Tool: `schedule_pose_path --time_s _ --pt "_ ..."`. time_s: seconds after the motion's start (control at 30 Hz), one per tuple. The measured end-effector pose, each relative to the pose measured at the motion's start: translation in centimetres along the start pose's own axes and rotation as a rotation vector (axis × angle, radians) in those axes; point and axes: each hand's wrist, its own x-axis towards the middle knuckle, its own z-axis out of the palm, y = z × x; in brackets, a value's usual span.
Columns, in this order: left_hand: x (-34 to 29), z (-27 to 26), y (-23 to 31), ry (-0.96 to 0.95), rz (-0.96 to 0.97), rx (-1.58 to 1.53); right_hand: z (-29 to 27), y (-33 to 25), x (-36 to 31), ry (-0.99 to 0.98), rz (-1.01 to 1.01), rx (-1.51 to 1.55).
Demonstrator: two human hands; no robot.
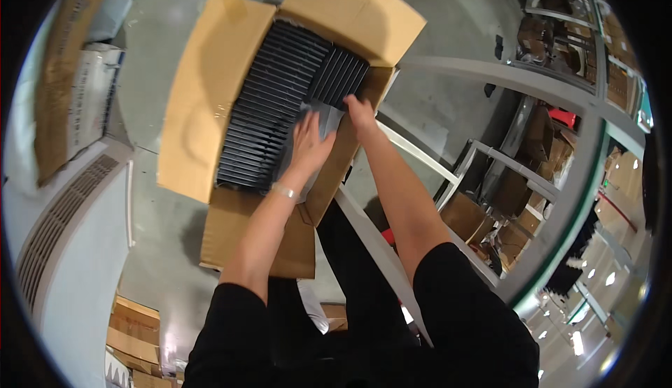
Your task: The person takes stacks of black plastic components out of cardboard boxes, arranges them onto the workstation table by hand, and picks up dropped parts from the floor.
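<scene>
An open cardboard box (pixel 189 122) holds tight rows of thin black cases (pixel 269 101) standing on edge. A translucent grey plastic sheet or bag (pixel 329 116) lies in the box along its right side. My left hand (pixel 311 144) is over this plastic with its fingers spread, a light band around the wrist. At the box's right inner wall, my right hand (pixel 360 114) reaches in beside the plastic and the smaller row of cases. Its fingers look apart, though some are hidden from view. Whatever lies beneath the plastic cannot be made out.
A white metal frame (pixel 490 69) runs close along the box's right side. Beyond it, shelving holds brown cartons (pixel 465 216). On the left are a white slatted unit (pixel 66 213) and stacked packages (pixel 91 94). More cardboard boxes (pixel 133 328) sit at the lower left.
</scene>
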Motion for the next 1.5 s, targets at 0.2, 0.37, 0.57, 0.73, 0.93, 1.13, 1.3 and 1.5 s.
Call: schedule_pose_path --time_s 0.2,0.37,0.57,0.73,0.93,1.13,1.3,1.5 --pt "11.3 8.0 -2.5 0.196 0.023 0.172 1.9 0.9 8.3 0.023 0.141 0.096" --pt "11.6 11.3 0.6 0.308 0.038 0.160 -0.2 1.9 12.6 -0.154 0.167 0.365" --pt "13.4 10.3 -0.3 0.391 -0.213 -0.096 0.9 2.4 13.5 -0.116 0.236 0.295" --pt "13.7 9.8 -0.4 0.321 -0.113 0.206 -0.1 1.7 13.5 -0.177 0.335 0.293" --pt "16.2 7.7 -2.3 -0.143 -0.418 -0.174 0.5 1.8 13.7 -0.177 0.301 0.290" --pt "14.1 9.0 -2.8 0.023 -0.207 -0.068 1.0 2.4 11.3 -0.086 0.112 0.475" --pt "11.4 8.5 -1.6 0.156 -0.087 -0.142 -0.4 3.1 10.1 -0.091 0.071 0.629" --pt "7.9 5.9 1.1 0.244 0.089 -0.158 -1.7 2.1 4.4 -0.123 0.138 0.653"
